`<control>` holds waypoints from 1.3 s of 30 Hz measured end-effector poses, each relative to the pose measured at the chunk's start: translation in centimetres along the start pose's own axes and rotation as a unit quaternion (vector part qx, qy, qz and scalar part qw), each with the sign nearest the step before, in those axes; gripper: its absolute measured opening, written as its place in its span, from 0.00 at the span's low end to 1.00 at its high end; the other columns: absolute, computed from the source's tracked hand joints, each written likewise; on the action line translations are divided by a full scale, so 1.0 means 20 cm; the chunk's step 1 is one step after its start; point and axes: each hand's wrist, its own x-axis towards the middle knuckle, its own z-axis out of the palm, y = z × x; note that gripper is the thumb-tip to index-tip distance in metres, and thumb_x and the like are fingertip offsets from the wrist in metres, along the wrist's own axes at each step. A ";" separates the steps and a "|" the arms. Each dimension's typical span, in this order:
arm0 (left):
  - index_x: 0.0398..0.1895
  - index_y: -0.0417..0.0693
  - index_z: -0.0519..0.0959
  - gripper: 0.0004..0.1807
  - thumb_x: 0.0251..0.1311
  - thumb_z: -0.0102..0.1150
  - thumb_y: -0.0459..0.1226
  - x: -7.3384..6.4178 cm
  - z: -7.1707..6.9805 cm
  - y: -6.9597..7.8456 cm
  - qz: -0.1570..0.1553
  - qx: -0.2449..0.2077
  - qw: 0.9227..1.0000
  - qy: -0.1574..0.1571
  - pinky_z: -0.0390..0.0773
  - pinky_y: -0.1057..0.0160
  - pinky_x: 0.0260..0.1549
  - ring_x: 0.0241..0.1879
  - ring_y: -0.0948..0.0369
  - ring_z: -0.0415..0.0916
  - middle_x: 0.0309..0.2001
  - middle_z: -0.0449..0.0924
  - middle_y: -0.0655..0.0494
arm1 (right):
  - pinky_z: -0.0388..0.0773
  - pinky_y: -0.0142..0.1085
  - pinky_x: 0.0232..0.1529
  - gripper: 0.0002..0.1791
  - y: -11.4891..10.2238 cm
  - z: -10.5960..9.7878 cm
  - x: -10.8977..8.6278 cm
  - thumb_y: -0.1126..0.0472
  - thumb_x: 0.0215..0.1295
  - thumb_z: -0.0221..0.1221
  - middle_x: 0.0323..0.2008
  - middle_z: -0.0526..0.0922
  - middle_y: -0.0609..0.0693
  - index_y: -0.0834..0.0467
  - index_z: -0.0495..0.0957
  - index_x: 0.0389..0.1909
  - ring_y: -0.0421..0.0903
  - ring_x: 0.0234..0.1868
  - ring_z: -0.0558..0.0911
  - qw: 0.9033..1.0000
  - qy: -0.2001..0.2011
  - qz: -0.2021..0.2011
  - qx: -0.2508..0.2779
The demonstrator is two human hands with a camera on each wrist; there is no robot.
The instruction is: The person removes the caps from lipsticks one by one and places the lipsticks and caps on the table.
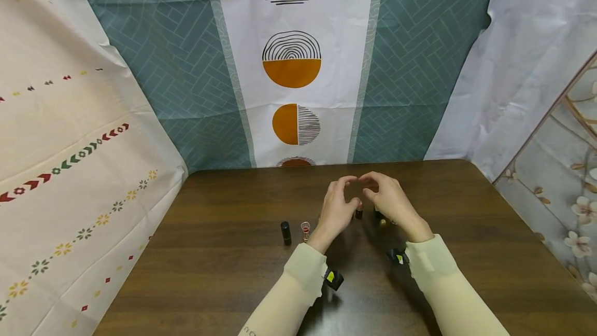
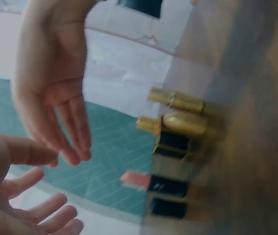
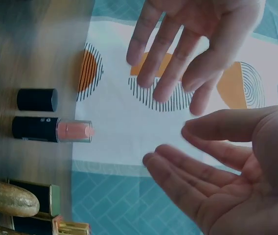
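Note:
Both hands are raised over the far part of the table, palms facing, fingers loosely bent and holding nothing. My left hand (image 1: pixel 336 210) and right hand (image 1: pixel 392 202) have their fingertips close together in the head view. Beyond and below them stands a pink lipstick (image 3: pixel 75 130) with a black base and a clear sleeve. Beside it is a black cap (image 3: pixel 37 100). On the other side stand a black-and-gold lipstick case (image 2: pixel 172 144), a gold oval piece (image 2: pixel 185 124) and a gold tube (image 2: pixel 175 100), partly hidden by my right hand in the head view.
Left of my left hand, a black tube (image 1: pixel 286 233) and a clear-topped lipstick (image 1: pixel 305 229) stand on the brown wooden table (image 1: pixel 210 268). A patterned teal-and-white cloth (image 1: pixel 298 92) hangs behind the far edge. Printed cloths hang at both sides.

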 end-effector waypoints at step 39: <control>0.69 0.45 0.76 0.23 0.75 0.59 0.42 0.00 -0.44 -0.15 -0.019 0.053 0.962 -0.268 0.81 0.57 0.38 0.50 0.50 0.83 0.62 0.79 0.41 | 0.75 0.61 0.61 0.24 0.07 0.09 -0.03 0.60 0.80 0.55 0.64 0.76 0.67 0.66 0.69 0.71 0.66 0.57 0.80 0.950 -0.242 0.002 0.198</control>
